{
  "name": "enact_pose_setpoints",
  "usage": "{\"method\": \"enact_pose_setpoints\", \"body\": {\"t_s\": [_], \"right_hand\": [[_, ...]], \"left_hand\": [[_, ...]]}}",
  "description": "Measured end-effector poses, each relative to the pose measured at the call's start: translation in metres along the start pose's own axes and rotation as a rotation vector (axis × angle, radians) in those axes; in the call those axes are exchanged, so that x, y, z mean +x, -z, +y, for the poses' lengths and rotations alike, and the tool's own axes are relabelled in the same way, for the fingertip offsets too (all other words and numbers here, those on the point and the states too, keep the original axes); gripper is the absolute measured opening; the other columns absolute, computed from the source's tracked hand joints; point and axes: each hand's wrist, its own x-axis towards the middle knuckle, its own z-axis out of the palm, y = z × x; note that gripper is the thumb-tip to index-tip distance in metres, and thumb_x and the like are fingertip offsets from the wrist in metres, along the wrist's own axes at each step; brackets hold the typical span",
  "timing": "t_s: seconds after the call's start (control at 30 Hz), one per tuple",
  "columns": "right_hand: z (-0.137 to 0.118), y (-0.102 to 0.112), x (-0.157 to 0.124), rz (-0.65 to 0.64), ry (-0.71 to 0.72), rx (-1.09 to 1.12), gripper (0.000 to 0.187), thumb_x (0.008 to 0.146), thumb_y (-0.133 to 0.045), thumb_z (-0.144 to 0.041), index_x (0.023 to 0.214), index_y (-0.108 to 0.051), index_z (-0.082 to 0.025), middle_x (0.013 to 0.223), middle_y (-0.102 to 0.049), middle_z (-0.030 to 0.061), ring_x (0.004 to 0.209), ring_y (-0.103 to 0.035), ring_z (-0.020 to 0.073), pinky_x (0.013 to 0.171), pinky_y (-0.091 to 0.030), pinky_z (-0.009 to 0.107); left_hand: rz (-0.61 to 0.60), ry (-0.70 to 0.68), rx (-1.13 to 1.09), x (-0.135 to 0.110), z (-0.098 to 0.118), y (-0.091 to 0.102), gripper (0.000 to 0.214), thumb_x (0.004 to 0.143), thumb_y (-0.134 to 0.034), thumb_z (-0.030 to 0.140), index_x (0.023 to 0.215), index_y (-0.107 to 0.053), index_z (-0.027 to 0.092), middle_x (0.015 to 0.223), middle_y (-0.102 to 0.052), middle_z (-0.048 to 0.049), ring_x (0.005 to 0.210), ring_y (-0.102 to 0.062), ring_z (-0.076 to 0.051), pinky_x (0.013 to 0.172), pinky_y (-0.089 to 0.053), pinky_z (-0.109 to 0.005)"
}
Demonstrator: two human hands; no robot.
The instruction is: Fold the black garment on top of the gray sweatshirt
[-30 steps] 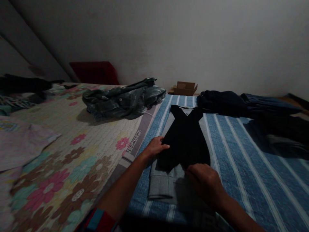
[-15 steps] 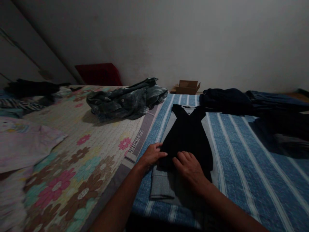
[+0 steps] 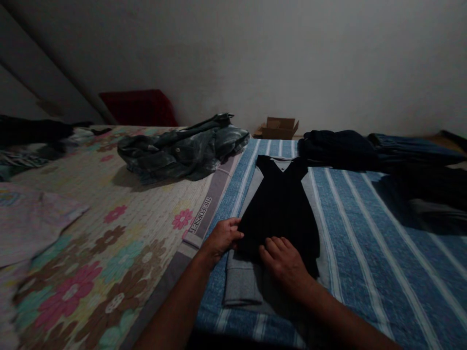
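Note:
A black and grey V-neck shirt (image 3: 280, 209) lies front up on the bedding, its collar toward the wall. Its grey sleeves are tucked along the sides, and one grey cuff (image 3: 242, 287) shows near me. My left hand (image 3: 223, 239) is closed on the shirt's left edge, thumb and fingers together near the hem. Over the lower middle of the shirt, my right hand (image 3: 286, 262) has its fingers bent and closed on the cloth near the hem. What lies under the right palm is hidden.
The shirt rests on a blue striped sheet (image 3: 346, 233). Left of it is a floral quilt (image 3: 146, 218) with a crumpled dark green jacket (image 3: 189, 153) and a pale pink garment (image 3: 32, 218). Dark folded clothes (image 3: 335, 150) sit at back right. A cardboard box (image 3: 279, 129) stands by the wall.
The view has shifted slightly, so most things sit a little further left. Both hands keep nearly the same places on the shirt, which lies much as before.

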Motion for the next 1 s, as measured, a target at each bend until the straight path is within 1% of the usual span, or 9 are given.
{"method": "enact_pose_setpoints", "body": {"t_s": [0.07,0.17,0.3,0.4,0.53,0.63,0.77,0.83,1.0], "right_hand": [[-0.001,0.000,-0.002,-0.004,-0.006,0.009,0.026,0.083,-0.052,-0.007,0.105,-0.062,-0.014,0.104,-0.064,0.0122,0.094,-0.056,0.0241,0.084,-0.042,0.038],[0.000,0.004,-0.004,0.062,-0.022,0.075,0.028,0.082,-0.050,-0.006,0.105,-0.062,-0.015,0.106,-0.065,0.0126,0.096,-0.058,0.0241,0.083,-0.045,0.037],[0.016,0.023,-0.004,0.204,-0.081,0.331,0.021,0.085,-0.049,-0.012,0.102,-0.061,-0.015,0.104,-0.066,0.0118,0.097,-0.060,0.0209,0.084,-0.049,0.035],[0.039,0.042,-0.006,0.265,-0.216,0.453,0.019,0.088,-0.049,-0.017,0.103,-0.060,-0.016,0.096,-0.068,0.0095,0.092,-0.063,0.0182,0.080,-0.051,0.032],[0.068,0.055,-0.016,0.239,-0.406,0.506,0.014,0.088,-0.050,-0.021,0.093,-0.063,-0.019,0.081,-0.068,0.0050,0.073,-0.065,0.0152,0.064,-0.052,0.026],[0.078,0.054,-0.026,0.216,-0.491,0.536,0.014,0.087,-0.052,-0.024,0.089,-0.065,-0.019,0.080,-0.070,0.0049,0.072,-0.066,0.0162,0.062,-0.052,0.026],[0.088,0.049,-0.026,0.190,-0.544,0.584,0.015,0.086,-0.054,-0.027,0.087,-0.067,-0.019,0.084,-0.072,0.0046,0.076,-0.068,0.0177,0.066,-0.053,0.027],[0.095,0.047,-0.019,0.184,-0.562,0.603,0.016,0.085,-0.054,-0.028,0.087,-0.067,-0.019,0.084,-0.072,0.0044,0.078,-0.068,0.0179,0.068,-0.053,0.027],[0.123,0.038,0.011,0.181,-0.629,0.625,0.019,0.084,-0.053,-0.032,0.085,-0.068,-0.020,0.084,-0.072,0.0044,0.076,-0.067,0.0186,0.067,-0.052,0.029]], "left_hand": [[-0.013,-0.008,-0.006,0.000,0.001,0.000,0.062,0.055,-0.066,0.018,0.116,-0.053,0.012,0.079,-0.066,-0.0017,0.057,-0.059,-0.011,0.045,-0.039,-0.018],[-0.014,-0.009,-0.006,0.000,0.002,0.000,0.055,0.055,-0.061,0.015,0.110,-0.057,0.012,0.071,-0.064,0.0008,0.053,-0.056,-0.010,0.044,-0.038,-0.017],[-0.004,-0.011,0.031,-0.002,0.003,-0.002,0.052,0.056,-0.057,0.013,0.108,-0.059,0.013,0.066,-0.062,0.0024,0.051,-0.055,-0.010,0.044,-0.038,-0.018],[0.002,-0.025,0.060,-0.005,0.006,-0.003,0.052,0.059,-0.061,0.018,0.111,-0.057,0.013,0.066,-0.062,0.0026,0.052,-0.056,-0.011,0.045,-0.039,-0.019],[0.027,-0.004,0.102,-0.008,0.008,-0.005,0.060,0.064,-0.070,0.032,0.118,-0.051,0.012,0.067,-0.063,0.0012,0.052,-0.058,-0.012,0.044,-0.039,-0.020],[0.015,0.024,0.110,-0.007,0.008,-0.007,0.065,0.063,-0.073,0.036,0.119,-0.050,0.012,0.071,-0.067,-0.0017,0.052,-0.060,-0.014,0.043,-0.040,-0.021],[0.063,0.022,0.109,-0.007,0.008,-0.010,0.063,0.059,-0.074,0.029,0.116,-0.053,0.013,0.077,-0.070,-0.0041,0.064,-0.067,-0.020,0.052,-0.049,-0.026],[0.080,0.024,0.109,-0.008,0.008,-0.010,0.056,0.058,-0.072,0.028,0.110,-0.057,0.013,0.080,-0.071,-0.0048,0.071,-0.068,-0.022,0.057,-0.051,-0.028],[0.041,0.031,0.061,-0.008,0.008,-0.004,0.040,0.058,-0.071,0.026,0.095,-0.065,0.012,0.089,-0.073,-0.0084,0.088,-0.068,-0.027,0.073,-0.054,-0.033]]}}
